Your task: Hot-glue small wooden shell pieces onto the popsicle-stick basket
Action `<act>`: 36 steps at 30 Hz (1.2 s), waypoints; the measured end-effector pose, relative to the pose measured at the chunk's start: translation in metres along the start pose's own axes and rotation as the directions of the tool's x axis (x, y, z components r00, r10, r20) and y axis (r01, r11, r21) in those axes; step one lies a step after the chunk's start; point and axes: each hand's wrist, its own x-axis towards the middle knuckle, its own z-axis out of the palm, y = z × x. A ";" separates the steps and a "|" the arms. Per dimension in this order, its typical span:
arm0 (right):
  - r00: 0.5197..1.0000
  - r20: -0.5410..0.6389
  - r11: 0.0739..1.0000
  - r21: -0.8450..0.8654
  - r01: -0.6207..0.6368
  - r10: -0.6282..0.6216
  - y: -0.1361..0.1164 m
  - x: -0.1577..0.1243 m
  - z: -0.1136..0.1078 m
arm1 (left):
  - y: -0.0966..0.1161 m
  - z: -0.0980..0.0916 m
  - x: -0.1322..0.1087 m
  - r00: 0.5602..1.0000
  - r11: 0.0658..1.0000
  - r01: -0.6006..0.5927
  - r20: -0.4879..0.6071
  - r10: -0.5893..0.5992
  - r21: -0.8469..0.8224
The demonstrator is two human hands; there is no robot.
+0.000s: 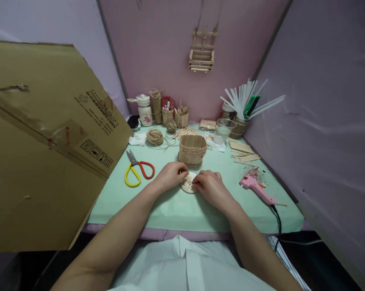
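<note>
A small round white dish (pixel 188 189) with pale, thin chips in it lies on the green tabletop in front of me. My left hand (pixel 172 176) is at its upper left rim, thumb and fingertips pinched together. On the dish's right side my right hand (pixel 211 185) has its fingers curled down over the chips. Whatever either pinch holds is too small or hidden to make out. Just behind the dish stands a woven, basket-like wooden box (pixel 192 149), apart from both hands.
Scissors (pixel 137 167) with yellow and red handles lie left. A pink glue gun (pixel 257 189) with a black cord lies right, near wooden sticks (pixel 241 147). Twine (pixel 154 137), a clear cup (pixel 225 128) and a pot of white sticks (pixel 241 126) stand behind. A large cardboard sheet (pixel 49 161) leans at left.
</note>
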 end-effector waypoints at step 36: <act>0.903 -0.340 0.804 0.594 -0.009 0.262 0.007 0.015 -0.004 | 0.004 -0.010 0.002 0.928 0.310 0.317 0.224 -0.299 -0.897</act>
